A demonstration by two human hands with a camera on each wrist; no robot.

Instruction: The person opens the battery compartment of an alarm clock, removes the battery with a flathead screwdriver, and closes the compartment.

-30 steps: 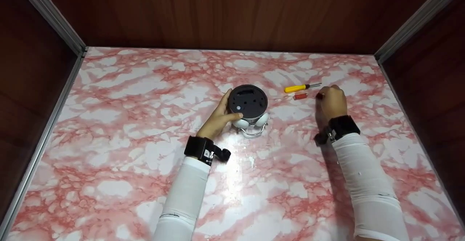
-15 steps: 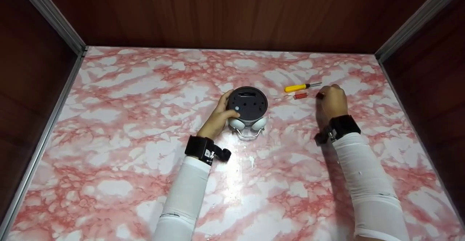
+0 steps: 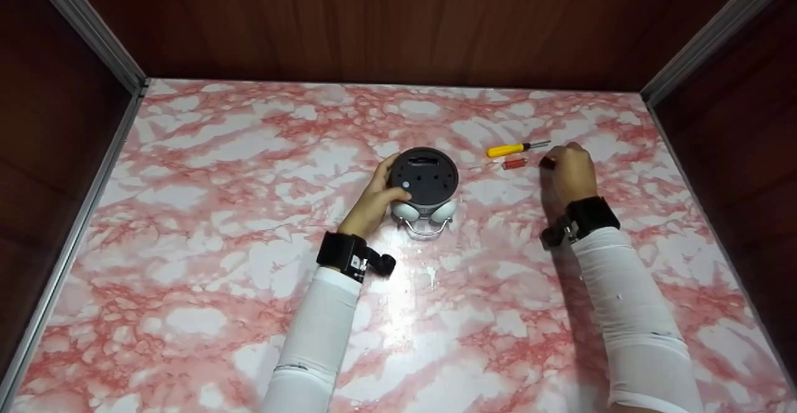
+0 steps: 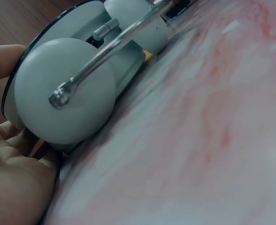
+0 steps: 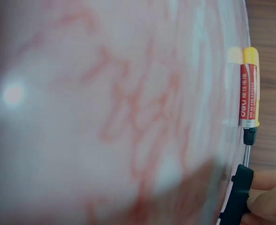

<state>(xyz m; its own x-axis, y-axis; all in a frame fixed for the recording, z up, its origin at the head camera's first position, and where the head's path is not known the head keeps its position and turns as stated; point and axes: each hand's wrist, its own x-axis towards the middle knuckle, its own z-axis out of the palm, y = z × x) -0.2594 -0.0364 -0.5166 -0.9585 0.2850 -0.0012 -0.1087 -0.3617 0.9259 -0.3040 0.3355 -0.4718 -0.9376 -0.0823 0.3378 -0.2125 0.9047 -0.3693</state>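
Note:
A white twin-bell alarm clock (image 3: 429,192) lies with its black back facing up, an open slot near the far edge of that back. My left hand (image 3: 372,201) grips its left side, thumb on the rim of the back and fingers around the side. The bells (image 4: 65,91) and metal handle (image 4: 116,42) fill much of the left wrist view. Over to the right, my right hand (image 3: 573,175) pinches a small black battery cover (image 5: 238,196) at the table surface. Left of that hand lies a red AA battery (image 3: 515,164).
A screwdriver (image 3: 507,150) with a yellow handle lies just beyond the battery, its shaft pointing right. The marbled pink and white table (image 3: 205,245) is bounded by dark wood panels (image 3: 398,27) at the back and both sides.
Over the last second the clock has turned slightly in my left hand, its bells and handle shifting left. After that it stays nearly still. My right hand has barely moved.

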